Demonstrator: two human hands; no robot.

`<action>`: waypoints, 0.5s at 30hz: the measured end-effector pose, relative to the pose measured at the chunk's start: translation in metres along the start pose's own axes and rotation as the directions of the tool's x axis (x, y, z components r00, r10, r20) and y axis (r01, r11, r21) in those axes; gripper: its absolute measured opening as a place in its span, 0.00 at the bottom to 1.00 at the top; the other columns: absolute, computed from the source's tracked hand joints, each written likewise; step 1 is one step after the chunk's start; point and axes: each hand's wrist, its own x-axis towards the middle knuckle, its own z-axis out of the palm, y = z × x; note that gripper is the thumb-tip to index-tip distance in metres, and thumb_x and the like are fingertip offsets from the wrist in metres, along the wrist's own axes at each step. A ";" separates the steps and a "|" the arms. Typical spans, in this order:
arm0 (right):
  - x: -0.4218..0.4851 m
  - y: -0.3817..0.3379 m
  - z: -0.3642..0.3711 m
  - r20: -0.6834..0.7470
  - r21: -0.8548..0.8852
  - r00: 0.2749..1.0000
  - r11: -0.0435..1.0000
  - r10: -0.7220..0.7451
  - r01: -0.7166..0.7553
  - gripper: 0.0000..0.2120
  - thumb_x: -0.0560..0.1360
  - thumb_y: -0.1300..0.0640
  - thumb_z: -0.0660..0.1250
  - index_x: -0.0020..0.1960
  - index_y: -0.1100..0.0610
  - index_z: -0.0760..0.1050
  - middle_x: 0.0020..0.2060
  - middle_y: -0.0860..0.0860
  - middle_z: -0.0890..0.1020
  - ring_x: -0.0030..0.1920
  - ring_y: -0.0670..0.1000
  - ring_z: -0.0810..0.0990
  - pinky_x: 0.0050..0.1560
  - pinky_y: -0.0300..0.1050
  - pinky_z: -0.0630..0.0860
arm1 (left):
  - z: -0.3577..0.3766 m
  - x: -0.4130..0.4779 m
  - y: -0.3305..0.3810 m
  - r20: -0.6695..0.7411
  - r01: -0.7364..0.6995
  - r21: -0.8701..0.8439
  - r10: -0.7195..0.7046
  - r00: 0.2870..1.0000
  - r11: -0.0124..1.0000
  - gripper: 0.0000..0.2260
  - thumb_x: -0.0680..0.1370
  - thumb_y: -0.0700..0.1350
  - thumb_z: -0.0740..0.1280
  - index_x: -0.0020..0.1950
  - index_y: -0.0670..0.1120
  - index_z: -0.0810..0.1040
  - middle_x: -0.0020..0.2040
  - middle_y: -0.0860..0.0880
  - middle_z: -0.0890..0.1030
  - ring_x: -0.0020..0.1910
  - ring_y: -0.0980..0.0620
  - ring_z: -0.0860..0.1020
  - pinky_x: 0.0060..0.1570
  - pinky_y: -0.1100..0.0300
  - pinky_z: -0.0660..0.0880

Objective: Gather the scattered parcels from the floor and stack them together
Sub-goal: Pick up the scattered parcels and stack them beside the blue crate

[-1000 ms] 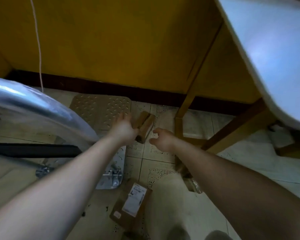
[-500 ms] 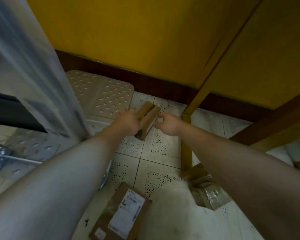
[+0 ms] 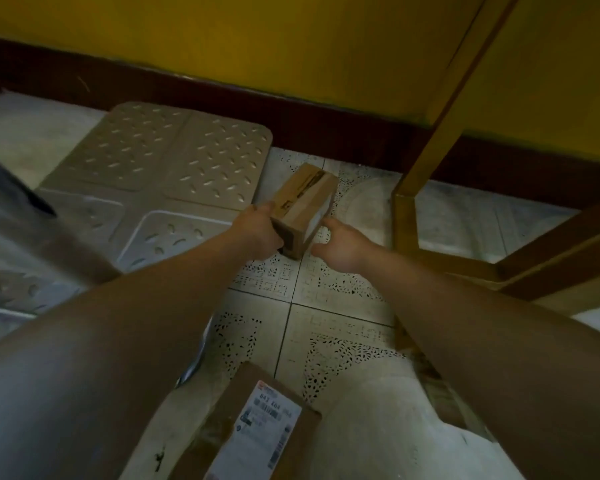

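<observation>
Left hand (image 3: 260,232) grips taped cardboard box (image 3: 303,206) — rectangular.

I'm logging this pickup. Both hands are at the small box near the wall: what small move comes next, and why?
Probably press the right hand against the small box and lift it. The left hand grips its left side, the right hand sits at its right side, grip unclear, and the labelled parcel lies nearer the person.

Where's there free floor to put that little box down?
Bare tiles lie between the small parcel and the labelled parcel; the metal plate on the left is bare too. On the right the table leg and rails crowd it.
</observation>
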 end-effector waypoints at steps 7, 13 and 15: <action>0.035 0.009 0.020 -0.014 0.355 0.994 0.930 0.105 -0.094 0.34 0.77 0.58 0.64 0.77 0.55 0.50 0.70 0.58 0.68 0.66 0.58 0.71 0.63 0.50 0.70 | 0.008 0.042 0.006 -0.040 0.102 -0.231 -0.115 0.993 0.968 0.27 0.81 0.43 0.58 0.78 0.46 0.52 0.76 0.42 0.60 0.71 0.41 0.65 0.68 0.49 0.66; 0.047 0.004 0.033 0.094 0.585 0.987 0.795 0.128 -0.159 0.39 0.79 0.53 0.64 0.78 0.49 0.39 0.73 0.54 0.63 0.69 0.57 0.66 0.69 0.54 0.65 | 0.025 0.049 0.011 0.042 0.246 -0.315 -0.246 0.968 0.917 0.28 0.81 0.44 0.60 0.77 0.41 0.52 0.73 0.36 0.62 0.70 0.38 0.65 0.68 0.47 0.63; 0.048 0.004 0.038 0.114 0.614 0.985 0.770 0.132 -0.174 0.40 0.79 0.49 0.63 0.78 0.47 0.37 0.76 0.52 0.58 0.72 0.57 0.63 0.71 0.58 0.62 | 0.027 0.049 0.011 0.067 0.264 -0.316 -0.256 0.964 0.912 0.27 0.82 0.45 0.58 0.77 0.42 0.51 0.75 0.38 0.58 0.71 0.40 0.63 0.70 0.47 0.61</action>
